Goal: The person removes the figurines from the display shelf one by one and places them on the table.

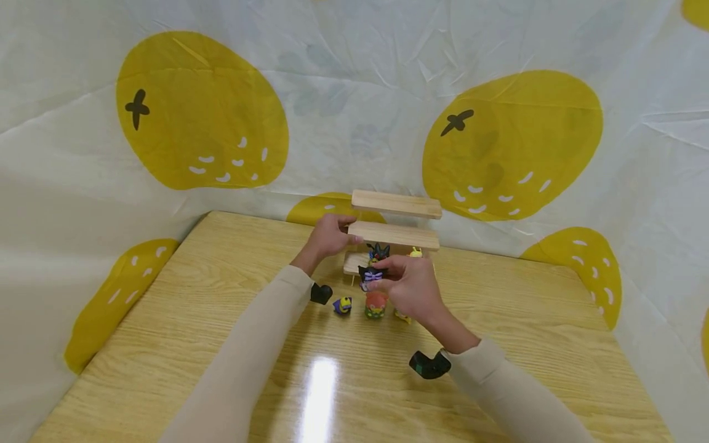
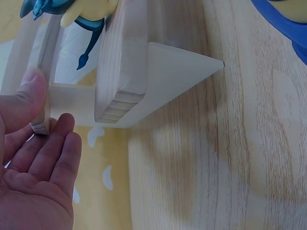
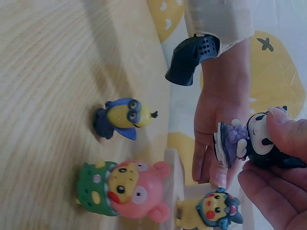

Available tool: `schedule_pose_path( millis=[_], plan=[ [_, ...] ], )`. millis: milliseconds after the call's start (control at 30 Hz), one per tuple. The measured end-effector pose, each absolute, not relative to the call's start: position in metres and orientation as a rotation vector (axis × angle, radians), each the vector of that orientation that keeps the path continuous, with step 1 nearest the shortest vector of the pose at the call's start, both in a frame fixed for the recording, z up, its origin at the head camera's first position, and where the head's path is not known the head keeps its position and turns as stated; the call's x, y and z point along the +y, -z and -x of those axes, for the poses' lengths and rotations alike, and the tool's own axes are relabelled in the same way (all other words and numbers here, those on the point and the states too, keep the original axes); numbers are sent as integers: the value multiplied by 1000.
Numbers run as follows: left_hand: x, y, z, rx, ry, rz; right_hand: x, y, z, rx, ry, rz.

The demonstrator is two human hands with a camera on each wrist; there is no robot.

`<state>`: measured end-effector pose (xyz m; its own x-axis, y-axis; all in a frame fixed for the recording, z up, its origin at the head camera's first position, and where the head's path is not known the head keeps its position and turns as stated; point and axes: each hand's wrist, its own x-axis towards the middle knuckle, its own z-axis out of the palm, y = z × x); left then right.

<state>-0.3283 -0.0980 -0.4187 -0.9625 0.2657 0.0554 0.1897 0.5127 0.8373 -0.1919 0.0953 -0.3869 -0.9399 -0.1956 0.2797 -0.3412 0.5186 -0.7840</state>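
My left hand (image 1: 330,237) holds the left end of the middle board of a wooden tiered stand (image 1: 393,235), thumb on one face and fingers behind it. Between thumb and fingers my right hand (image 1: 415,286) pinches a figurine (image 3: 231,140) with a black hood, white face and purple dress. It is in front of the stand's bottom board (image 1: 354,264). A yellow figurine in a dark blue eared cap (image 3: 213,209) stands on that board. Near its right end a yellow figurine (image 1: 415,252) shows partly behind my right hand.
On the table before the stand are a yellow goggled figurine in blue (image 3: 125,115), a pink-hooded figurine with a green body (image 3: 139,189) and a yellow figurine (image 1: 403,317) half hidden by my right hand. A fruit-patterned cloth (image 1: 354,123) hangs behind the stand.
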Motion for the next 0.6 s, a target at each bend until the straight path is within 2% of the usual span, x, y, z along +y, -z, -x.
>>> schedule_pose_path(
  millis=[600],
  plan=[
    [-99, 419, 328, 2653, -1484, -432, 93, 404, 187, -2628, -1449, -413]
  ],
)
